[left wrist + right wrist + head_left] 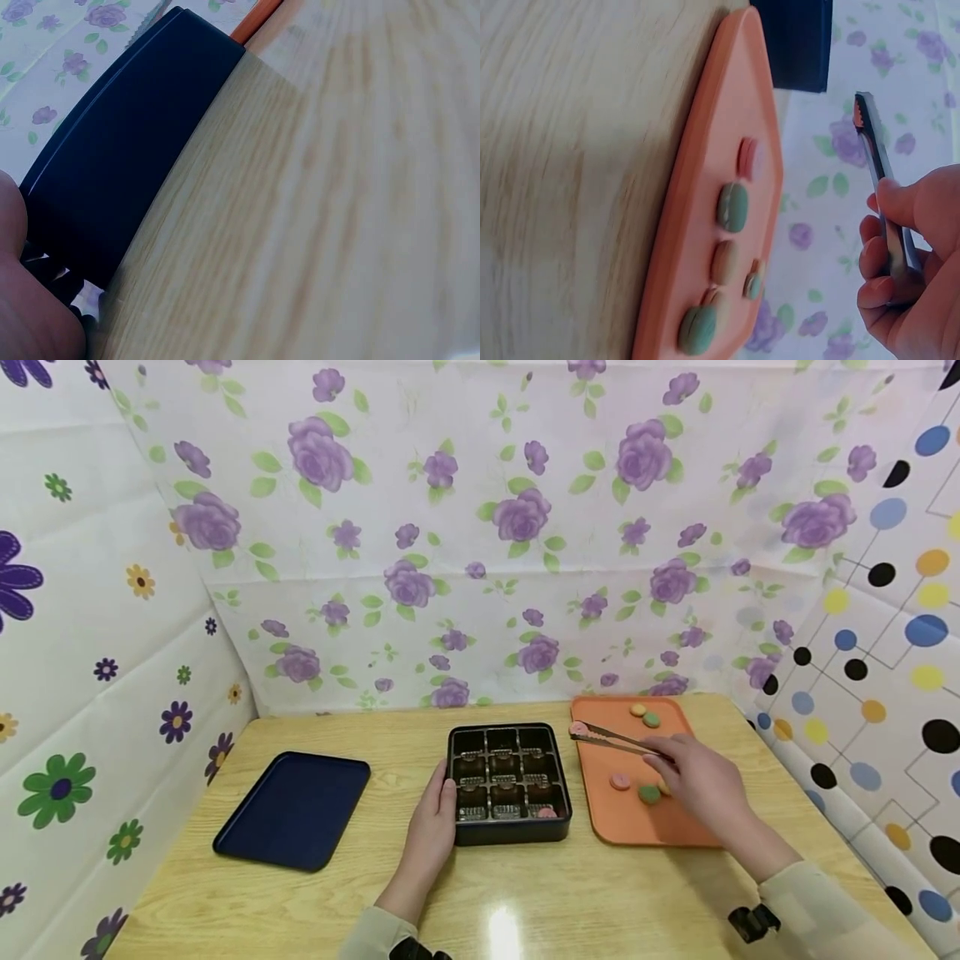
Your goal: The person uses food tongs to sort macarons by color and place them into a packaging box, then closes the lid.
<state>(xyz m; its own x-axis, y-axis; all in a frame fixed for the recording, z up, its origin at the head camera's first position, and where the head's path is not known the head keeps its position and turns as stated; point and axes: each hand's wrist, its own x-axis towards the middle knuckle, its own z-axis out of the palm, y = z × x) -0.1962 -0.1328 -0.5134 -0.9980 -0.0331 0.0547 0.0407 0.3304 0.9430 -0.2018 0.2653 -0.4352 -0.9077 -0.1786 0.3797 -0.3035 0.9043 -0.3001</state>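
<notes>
At the table (300, 893), my right hand (693, 781) grips metal tongs (611, 741), its fingers (881, 259) curled round them, the tips pinching a pink sweet (578, 727) above the orange tray (637, 827). My left hand (435, 814) rests flat-fingered against the black nine-compartment box (510, 835). The small sweet could slip from the tips if they loosen. I count five sweets on the tray, one pink sweet (546, 812) in the box's near-right compartment, and one blue tray (294, 810).
</notes>
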